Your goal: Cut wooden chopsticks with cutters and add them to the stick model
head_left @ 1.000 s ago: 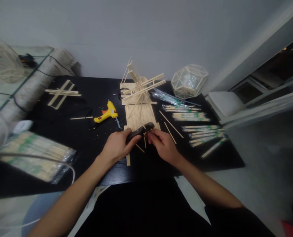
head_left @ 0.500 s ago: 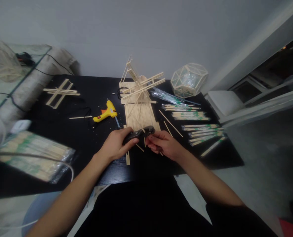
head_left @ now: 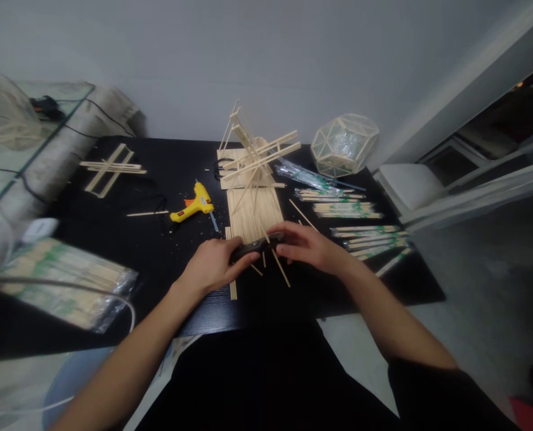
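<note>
My left hand is closed around a dark pliers-like tool, held level above the near end of a flat panel of thin wooden sticks. My right hand has its thumb and fingers on either side of the tool's right end. A thin wooden stick crosses the tool near the right fingertips and slants down toward me. The tool's jaws are partly hidden. Behind the panel stands a stick-built model with crossed blades.
A yellow glue gun lies to the left, behind it a crossed stick frame. Bagged stick bundles and a faceted stick globe are on the right. A large stick pack and a white cable lie front left.
My right hand has moved slightly right, and its fingers have shifted from a pinch to the tool's end. The stick across the tool now shows below it. My left hand stays on the tool.
</note>
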Demonstrator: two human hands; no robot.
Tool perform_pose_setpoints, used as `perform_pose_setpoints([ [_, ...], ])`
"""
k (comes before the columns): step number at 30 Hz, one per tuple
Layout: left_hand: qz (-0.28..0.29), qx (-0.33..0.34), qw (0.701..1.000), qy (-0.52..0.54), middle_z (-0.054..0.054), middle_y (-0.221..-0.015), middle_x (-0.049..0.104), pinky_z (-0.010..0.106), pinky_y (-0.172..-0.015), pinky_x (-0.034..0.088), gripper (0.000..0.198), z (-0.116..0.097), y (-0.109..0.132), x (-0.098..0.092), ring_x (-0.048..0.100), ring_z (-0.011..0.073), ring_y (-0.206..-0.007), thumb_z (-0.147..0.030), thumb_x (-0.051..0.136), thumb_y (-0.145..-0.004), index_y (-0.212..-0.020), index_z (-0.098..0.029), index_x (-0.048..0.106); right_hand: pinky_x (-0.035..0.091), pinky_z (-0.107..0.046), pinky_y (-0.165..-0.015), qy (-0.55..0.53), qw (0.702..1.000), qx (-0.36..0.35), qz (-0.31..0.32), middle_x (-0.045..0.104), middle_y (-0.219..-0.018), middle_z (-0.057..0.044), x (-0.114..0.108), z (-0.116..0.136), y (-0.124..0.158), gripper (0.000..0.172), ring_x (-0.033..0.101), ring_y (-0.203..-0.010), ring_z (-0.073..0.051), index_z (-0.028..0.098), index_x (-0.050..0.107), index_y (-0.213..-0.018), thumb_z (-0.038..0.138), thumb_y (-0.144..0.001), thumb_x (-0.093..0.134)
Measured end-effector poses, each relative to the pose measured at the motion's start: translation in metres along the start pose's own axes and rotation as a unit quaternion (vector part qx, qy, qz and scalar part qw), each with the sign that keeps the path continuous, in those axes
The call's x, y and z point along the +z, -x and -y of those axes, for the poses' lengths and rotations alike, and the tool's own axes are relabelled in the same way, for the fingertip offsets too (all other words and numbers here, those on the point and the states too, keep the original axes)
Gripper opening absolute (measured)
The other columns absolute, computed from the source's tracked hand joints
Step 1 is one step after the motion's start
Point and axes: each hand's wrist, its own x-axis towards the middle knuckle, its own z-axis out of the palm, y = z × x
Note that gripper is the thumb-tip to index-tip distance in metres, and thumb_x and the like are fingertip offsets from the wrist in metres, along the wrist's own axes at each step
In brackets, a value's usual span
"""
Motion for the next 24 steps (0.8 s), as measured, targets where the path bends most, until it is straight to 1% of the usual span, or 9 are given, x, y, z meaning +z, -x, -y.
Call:
perform_pose_setpoints([
  [1, 0.004, -0.001, 1.000, -0.011, 0.004, -0.065, 0.064, 0.030, -0.059, 0.035, 0.053, 0.000, 0.000, 0.001, 0.060, 0.0198, -0.059, -0.066, 0.041, -0.100, -0.080, -0.021, 0.059, 0.060, -0.025, -0.058, -0.011, 1.000, 0.014, 0.001, 0.072, -0.100, -0.006, -0.001, 0.003, -0.002, 0.034, 0.071, -0.083, -0.017, 0.018, 0.069, -0.116, 0.037, -0.088, 0.076],
  [3, 0.012, 0.000, 1.000, -0.027, 0.005, -0.067, 0.066, 0.030, -0.059, 0.035, 0.055, 0.000, 0.000, 0.004, 0.062, 0.0205, -0.061, -0.068, 0.040, -0.100, -0.082, -0.020, 0.061, 0.061, -0.025, -0.054, -0.030, 0.998, 0.049, -0.001, 0.072, -0.097, -0.007, -0.001, 0.007, -0.006, 0.026, 0.073, -0.078, -0.018, 0.016, 0.071, -0.109, 0.037, -0.093, 0.070],
  [6, 0.022, -0.003, 0.999, -0.047, 0.006, -0.070, 0.069, 0.030, -0.059, 0.035, 0.059, 0.000, 0.000, 0.007, 0.065, 0.0213, -0.063, -0.071, 0.037, -0.099, -0.084, -0.020, 0.062, 0.065, -0.026, -0.060, -0.042, 0.995, 0.088, -0.007, 0.071, -0.089, -0.006, 0.005, 0.010, -0.012, 0.015, 0.073, -0.070, -0.014, 0.014, 0.073, -0.091, 0.028, -0.093, 0.070],
  [8, 0.031, -0.012, 0.997, -0.064, 0.007, -0.070, 0.069, 0.030, -0.059, 0.035, 0.061, 0.000, 0.000, 0.007, 0.067, 0.0221, -0.064, -0.073, 0.035, -0.099, -0.085, -0.020, 0.064, 0.066, -0.025, -0.064, -0.041, 0.994, 0.103, -0.021, 0.071, -0.087, -0.005, 0.009, 0.011, -0.015, 0.011, 0.072, -0.068, -0.012, 0.013, 0.072, -0.087, 0.022, -0.092, 0.070],
  [11, 0.040, -0.026, 0.995, -0.090, 0.008, -0.070, 0.070, 0.030, -0.060, 0.036, 0.064, -0.003, -0.001, 0.008, 0.068, 0.0232, -0.065, -0.074, 0.034, -0.098, -0.083, -0.020, 0.065, 0.067, -0.024, -0.067, -0.037, 0.991, 0.122, -0.035, 0.070, -0.089, -0.004, 0.011, 0.011, -0.016, 0.009, 0.073, -0.069, -0.012, 0.013, 0.071, -0.086, 0.019, -0.093, 0.069],
  [15, 0.029, -0.048, 0.991, -0.120, 0.009, -0.067, 0.069, 0.031, -0.059, 0.035, 0.069, -0.007, -0.002, 0.009, 0.068, 0.0251, -0.063, -0.078, 0.033, -0.096, -0.078, -0.020, 0.066, 0.069, -0.027, -0.070, -0.039, 0.990, 0.133, -0.038, 0.070, -0.091, -0.005, 0.010, 0.009, -0.015, 0.010, 0.074, -0.070, -0.013, 0.014, 0.069, -0.084, 0.020, -0.093, 0.071],
  [18, 0.024, -0.052, 0.990, -0.130, 0.009, -0.067, 0.069, 0.031, -0.059, 0.036, 0.071, -0.007, -0.002, 0.010, 0.067, 0.0253, -0.062, -0.079, 0.033, -0.095, -0.078, -0.020, 0.067, 0.069, -0.027, -0.071, -0.032, 0.989, 0.137, -0.045, 0.069, -0.094, -0.005, 0.008, 0.007, -0.015, 0.010, 0.075, -0.071, -0.013, 0.015, 0.068, -0.085, 0.018, -0.095, 0.067],
  [20, 0.025, -0.058, 0.988, -0.138, 0.009, -0.068, 0.070, 0.031, -0.059, 0.036, 0.071, -0.005, -0.002, 0.010, 0.068, 0.0257, -0.063, -0.079, 0.032, -0.095, -0.081, -0.020, 0.068, 0.069, -0.026, -0.071, -0.025, 0.990, 0.128, -0.052, 0.069, -0.097, -0.005, 0.007, 0.005, -0.014, 0.011, 0.076, -0.071, -0.013, 0.015, 0.068, -0.087, 0.019, -0.096, 0.064],
  [24, 0.014, -0.099, 0.982, -0.159, 0.011, -0.068, 0.069, 0.033, -0.059, 0.037, 0.074, 0.001, -0.004, 0.007, 0.068, 0.0283, -0.063, -0.080, 0.031, -0.095, -0.084, -0.019, 0.070, 0.068, -0.025, -0.069, -0.021, 0.991, 0.106, -0.084, 0.070, -0.100, -0.004, -0.002, 0.003, -0.010, 0.010, 0.077, -0.068, -0.013, 0.017, 0.065, -0.090, 0.024, -0.096, 0.067],
])
